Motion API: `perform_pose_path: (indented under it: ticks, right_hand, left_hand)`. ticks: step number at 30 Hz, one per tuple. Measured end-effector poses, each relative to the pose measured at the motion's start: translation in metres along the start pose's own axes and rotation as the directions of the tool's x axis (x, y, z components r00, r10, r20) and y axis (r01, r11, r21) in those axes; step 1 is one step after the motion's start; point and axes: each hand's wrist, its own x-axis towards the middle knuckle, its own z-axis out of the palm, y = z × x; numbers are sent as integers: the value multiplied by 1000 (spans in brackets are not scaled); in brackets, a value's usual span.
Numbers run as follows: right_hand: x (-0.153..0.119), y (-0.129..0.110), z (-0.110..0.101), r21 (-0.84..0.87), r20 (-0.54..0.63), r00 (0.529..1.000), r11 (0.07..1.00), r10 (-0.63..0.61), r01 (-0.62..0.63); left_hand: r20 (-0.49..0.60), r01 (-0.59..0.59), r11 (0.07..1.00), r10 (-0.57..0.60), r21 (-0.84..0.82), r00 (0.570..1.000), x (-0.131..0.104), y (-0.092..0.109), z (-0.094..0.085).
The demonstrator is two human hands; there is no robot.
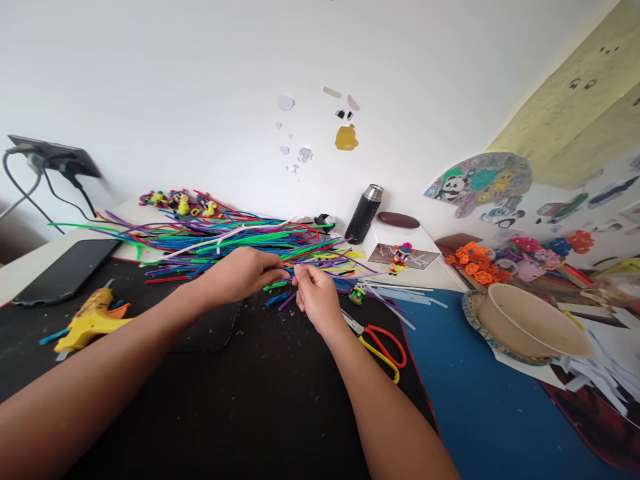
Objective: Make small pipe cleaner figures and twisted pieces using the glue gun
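Note:
My left hand (245,275) and my right hand (316,293) meet over the back of the black mat (250,407), fingertips almost touching. Both are closed in a pinch; a bit of blue or purple stem shows between them, too small to make out fully. Right behind the hands lies a wide pile of coloured fuzzy stems (220,240). Short green (275,286) and blue pieces (278,299) rest just below the fingers. Scissors (383,350) with red and yellow handles lie beside my right forearm.
At left are a yellow glue gun (93,320) and a black phone (67,270). Behind stand a black thermos (365,215) and a white box (407,243) with a small figure. A beige bowl (540,320) sits at right near orange flowers (477,262).

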Motion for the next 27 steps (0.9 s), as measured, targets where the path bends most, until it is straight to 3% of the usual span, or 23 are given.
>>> perform_pose_path:
  ticks: [5, 8, 17, 27]
  right_hand:
    - [1, 1, -1, 25, -3, 1000, 1000, -4, 4]
    - [2, 1, 0, 53, -7, 1000, 999, 6, -6]
    - [1, 0, 1, 74, -7, 1000, 997, 11, -10]
    - [2, 0, 0, 57, -15, 1000, 998, 15, -15]
  left_hand:
    - [-14, -152, 988, 152, 2, 988, 0, 1, 0]
    - [-32, -172, 985, 172, 5, 985, 0, 3, 2]
    - [33, -3, 968, 12, -251, 999, 4, 6, 3]
    - [-11, 75, 974, -80, -214, 997, 3, 9, 11]
